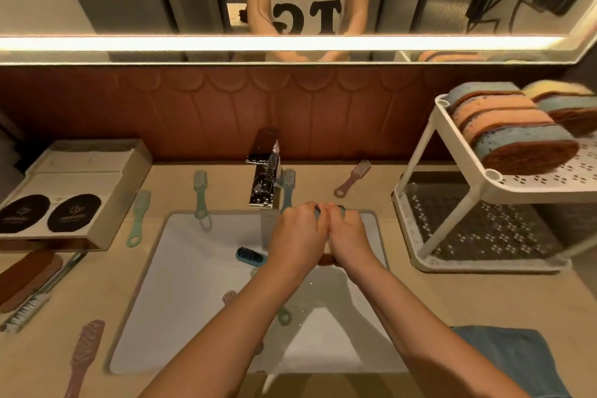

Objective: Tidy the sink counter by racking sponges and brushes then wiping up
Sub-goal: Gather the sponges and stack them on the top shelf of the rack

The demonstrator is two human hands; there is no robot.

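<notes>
Both hands, left hand point(298, 233) and right hand point(347, 233), grip closed on a sponge point(327, 260) over the sink point(193, 284); squeeze fully before racking

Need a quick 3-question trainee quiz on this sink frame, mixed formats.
1. True or false: the lower tier of the white two-tier plastic rack holds sponges.
2. Which lies inside the white rectangular sink basin? A) the blue oval brush with dark bristles B) the folded blue cloth C) the cardboard box with two black oval pads
3. Fill in: the left hand and right hand are pressed together over the ____.

Key:
1. False. The stacked blue and orange sponges sit on the upper tier; the lower tier shows none.
2. A
3. Sink. They grip a small item, mostly hidden by the fingers.
</notes>
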